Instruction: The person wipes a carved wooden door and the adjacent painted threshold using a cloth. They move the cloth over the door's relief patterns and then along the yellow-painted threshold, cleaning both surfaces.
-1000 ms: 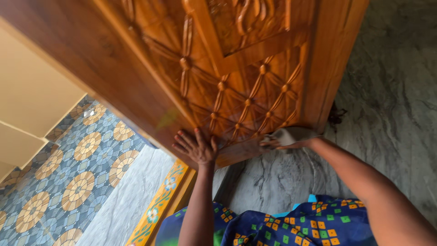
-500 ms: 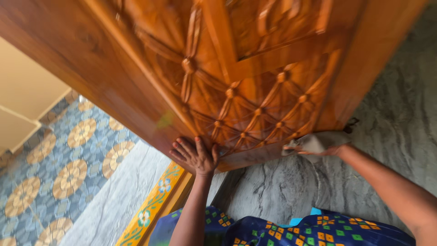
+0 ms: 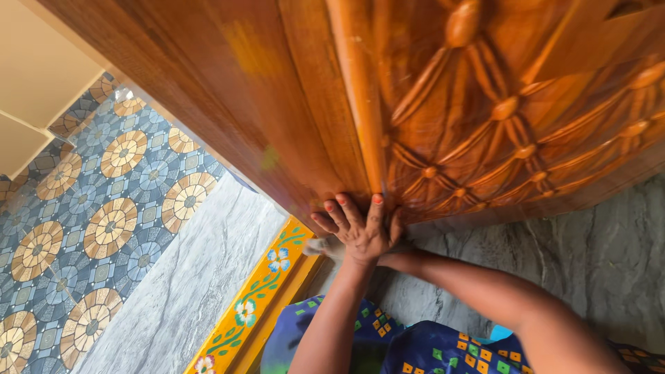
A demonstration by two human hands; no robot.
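Note:
A carved brown wooden door (image 3: 443, 118) fills the upper part of the view. My left hand (image 3: 360, 225) lies flat against the door's bottom edge with its fingers spread, holding nothing. My right forearm (image 3: 485, 287) reaches in from the right and passes under my left hand. My right hand (image 3: 392, 257) is mostly hidden beneath the left one. A corner of a grey cloth (image 3: 318, 245) sticks out to the left of my left hand, low on the door, and my right hand holds it.
A yellow door sill (image 3: 263, 294) painted with flowers runs diagonally below the door. Grey marble floor (image 3: 596, 256) lies to the right, and patterned blue and tan tiles (image 3: 104, 228) to the left. Cream steps (image 3: 34, 83) stand at the far left. My blue patterned garment (image 3: 415, 350) fills the bottom.
My right hand has slid the grey cloth left along the door's bottom edge, from the right corner to under my left hand. The view has moved closer to the door.

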